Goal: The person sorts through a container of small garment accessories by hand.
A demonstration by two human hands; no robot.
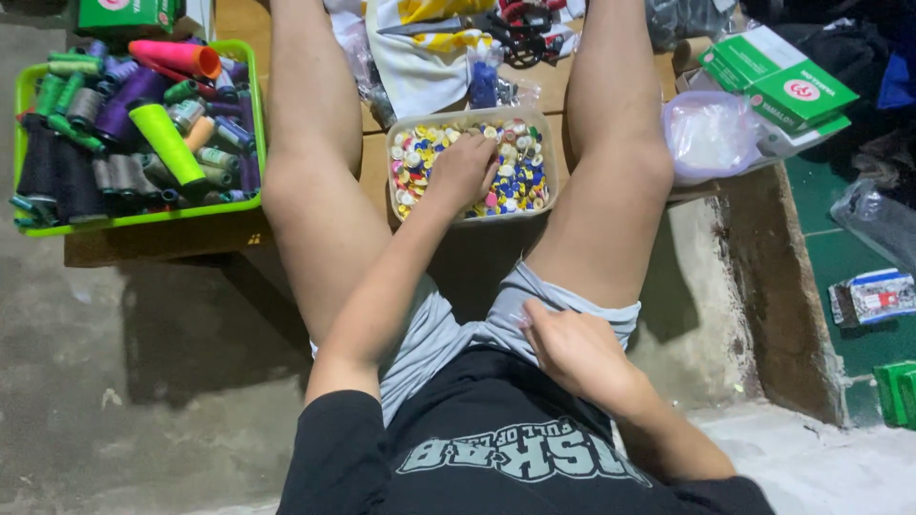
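Buttons [515, 157], mixed colours, fill a clear tub [549, 129] between the knees. Left hand [465, 170] reaches into them, fingers curled down; grip cannot be told. Right hand [572, 351] rests loosely on grey shorts [448, 334], holding nothing. Green basket of thread spools [134, 133] sits well left.

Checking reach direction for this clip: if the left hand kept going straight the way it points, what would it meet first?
The left hand is already in the clear tub of coloured buttons, fingers pointing forward. Going on, it would likely meet more buttons, then the tub's far wall; depth is uncertain.
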